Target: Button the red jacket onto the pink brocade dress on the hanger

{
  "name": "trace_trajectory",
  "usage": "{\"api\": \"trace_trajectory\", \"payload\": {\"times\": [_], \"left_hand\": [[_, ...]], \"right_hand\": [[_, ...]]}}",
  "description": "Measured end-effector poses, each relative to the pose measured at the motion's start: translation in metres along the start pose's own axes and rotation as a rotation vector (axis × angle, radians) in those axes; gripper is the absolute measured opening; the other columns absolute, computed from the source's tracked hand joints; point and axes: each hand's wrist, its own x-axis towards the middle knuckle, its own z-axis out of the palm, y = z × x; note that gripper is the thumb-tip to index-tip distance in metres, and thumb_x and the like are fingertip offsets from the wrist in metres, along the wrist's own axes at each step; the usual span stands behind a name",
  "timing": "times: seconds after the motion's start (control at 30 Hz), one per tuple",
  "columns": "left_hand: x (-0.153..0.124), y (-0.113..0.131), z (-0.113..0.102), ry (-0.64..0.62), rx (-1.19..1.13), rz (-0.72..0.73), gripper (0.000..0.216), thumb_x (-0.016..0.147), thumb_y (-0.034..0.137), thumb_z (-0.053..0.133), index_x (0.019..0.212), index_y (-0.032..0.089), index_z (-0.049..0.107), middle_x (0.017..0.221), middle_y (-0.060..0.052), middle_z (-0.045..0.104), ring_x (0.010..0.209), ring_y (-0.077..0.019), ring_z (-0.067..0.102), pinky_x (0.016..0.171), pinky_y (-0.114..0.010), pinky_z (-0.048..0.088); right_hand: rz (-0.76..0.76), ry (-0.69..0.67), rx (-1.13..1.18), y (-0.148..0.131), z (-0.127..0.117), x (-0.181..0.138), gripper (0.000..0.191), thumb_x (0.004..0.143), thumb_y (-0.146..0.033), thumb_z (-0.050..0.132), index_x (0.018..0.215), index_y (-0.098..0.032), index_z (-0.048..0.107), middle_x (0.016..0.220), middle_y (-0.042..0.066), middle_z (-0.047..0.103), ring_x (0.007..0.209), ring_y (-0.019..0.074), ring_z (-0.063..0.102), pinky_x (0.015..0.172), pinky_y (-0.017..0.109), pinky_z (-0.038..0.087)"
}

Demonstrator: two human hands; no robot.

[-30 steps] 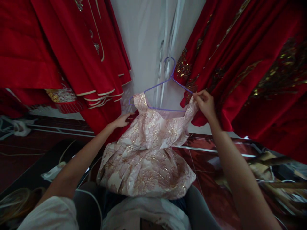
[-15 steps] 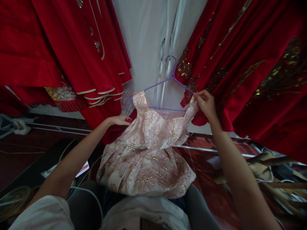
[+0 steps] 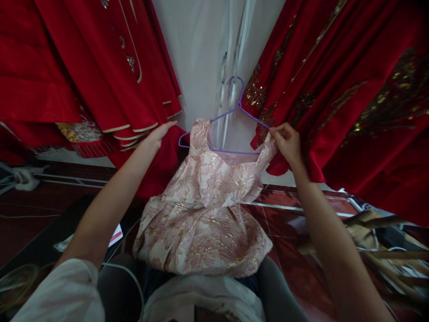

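Observation:
A pink-and-white brocade dress (image 3: 214,179) with gold threads lies across the lap. Its bodice is raised on a purple hanger (image 3: 231,109), which runs through the wide shoulder straps. My right hand (image 3: 287,142) is closed in a pinch on the right strap at the hanger's end. To the left, my left hand (image 3: 163,133) is closed at the upper edge of a piece of red cloth (image 3: 164,158), apart from the dress. The fingertips are partly hidden there. This cloth spreads down behind the dress's left side.
Red garments with gold trim (image 3: 110,67) hang at left, and red sequined garments (image 3: 328,89) at right. Between them stand white doors (image 3: 191,53) with handles. A dark surface with a white-and-pink card (image 3: 115,235) is at lower left. Clutter (image 3: 385,250) lies at right.
My left hand has moved up from the dress's side, and the red cloth has risen with it. The left strap has shifted up along the hanger. My right hand stays at its strap.

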Motion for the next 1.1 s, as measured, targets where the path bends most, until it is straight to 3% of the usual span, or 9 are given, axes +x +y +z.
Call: {"api": "trace_trajectory", "payload": {"times": [0.13, 0.33, 0.43, 0.63, 0.73, 0.83, 0.93, 1.03, 1.1], "left_hand": [[0.008, 0.039, 0.024, 0.043, -0.142, -0.061, 0.028, 0.089, 0.04, 0.054, 0.079, 0.014, 0.058, 0.074, -0.007, 0.061, 0.087, -0.0245, 0.067, 0.083, -0.045, 0.054], [-0.005, 0.071, 0.104, -0.064, 0.028, 0.359, 0.031, 0.093, 0.046, 0.047, 0.098, 0.017, 0.056, 0.086, 0.0, 0.057, 0.099, -0.022, 0.064, 0.084, -0.042, 0.05], [-0.006, 0.074, 0.124, -0.203, 0.136, 0.491, 0.029, 0.09, 0.046, 0.054, 0.094, 0.017, 0.056, 0.088, 0.0, 0.059, 0.098, -0.0209, 0.062, 0.085, -0.038, 0.049], [0.002, 0.072, 0.093, -0.359, 0.419, 0.472, 0.024, 0.086, 0.039, 0.055, 0.084, 0.015, 0.058, 0.085, -0.002, 0.061, 0.092, -0.0194, 0.058, 0.085, -0.032, 0.044], [0.004, 0.063, 0.077, -0.378, 0.495, 0.342, 0.02, 0.085, 0.032, 0.05, 0.078, 0.015, 0.058, 0.078, -0.003, 0.06, 0.083, -0.0178, 0.055, 0.079, -0.029, 0.042], [0.003, 0.055, 0.071, -0.391, 0.543, 0.267, 0.017, 0.08, 0.026, 0.047, 0.07, 0.015, 0.056, 0.071, -0.002, 0.057, 0.074, -0.0162, 0.052, 0.075, -0.028, 0.04], [0.003, 0.053, 0.066, -0.37, 0.541, 0.234, 0.019, 0.079, 0.026, 0.044, 0.066, 0.016, 0.055, 0.069, -0.001, 0.056, 0.072, -0.0154, 0.051, 0.072, -0.028, 0.041], [0.014, 0.056, 0.054, -0.25, 0.511, 0.211, 0.019, 0.08, 0.026, 0.043, 0.069, 0.016, 0.055, 0.068, -0.002, 0.056, 0.07, -0.0153, 0.051, 0.068, -0.027, 0.042], [0.029, 0.057, 0.045, -0.121, 0.532, 0.218, 0.014, 0.079, 0.024, 0.047, 0.072, 0.016, 0.055, 0.068, -0.002, 0.055, 0.069, -0.0149, 0.051, 0.069, -0.027, 0.042]], "right_hand": [[-0.029, 0.047, -0.105, -0.012, -0.003, -0.003, 0.016, 0.08, -0.038, 0.064, 0.075, -0.023, 0.06, 0.067, -0.001, 0.06, 0.064, 0.0171, 0.057, 0.065, 0.032, 0.047], [-0.05, 0.072, -0.16, -0.025, -0.002, -0.01, 0.022, 0.081, -0.045, 0.062, 0.074, -0.024, 0.06, 0.067, 0.001, 0.06, 0.061, 0.0161, 0.054, 0.061, 0.031, 0.046], [-0.042, 0.068, -0.163, -0.024, -0.001, -0.013, 0.024, 0.082, -0.047, 0.061, 0.075, -0.024, 0.06, 0.067, 0.0, 0.059, 0.06, 0.0153, 0.053, 0.06, 0.03, 0.045], [0.092, -0.064, -0.248, -0.019, 0.003, 0.0, 0.041, 0.086, -0.051, 0.053, 0.06, -0.019, 0.054, 0.054, 0.0, 0.051, 0.06, 0.016, 0.055, 0.057, 0.027, 0.041], [0.347, -0.43, -0.347, -0.024, 0.008, 0.021, 0.044, 0.082, -0.048, 0.058, 0.051, -0.018, 0.052, 0.047, 0.0, 0.047, 0.054, 0.0161, 0.053, 0.053, 0.027, 0.039], [0.607, -0.912, -0.312, -0.035, 0.021, 0.041, 0.036, 0.072, -0.051, 0.07, 0.058, -0.018, 0.062, 0.053, 0.003, 0.06, 0.052, 0.0172, 0.055, 0.052, 0.029, 0.043], [0.584, -1.203, -0.176, -0.044, 0.039, 0.051, 0.037, 0.062, -0.054, 0.078, 0.068, -0.018, 0.069, 0.07, 0.006, 0.07, 0.058, 0.0176, 0.061, 0.055, 0.029, 0.048], [0.433, -1.229, -0.043, -0.041, 0.054, 0.051, 0.043, 0.058, -0.058, 0.079, 0.072, -0.017, 0.071, 0.077, 0.006, 0.071, 0.062, 0.0164, 0.062, 0.059, 0.027, 0.051], [0.385, -1.069, -0.014, -0.036, 0.058, 0.05, 0.05, 0.061, -0.065, 0.073, 0.07, -0.016, 0.07, 0.072, 0.007, 0.07, 0.058, 0.0158, 0.06, 0.058, 0.028, 0.05]]}}
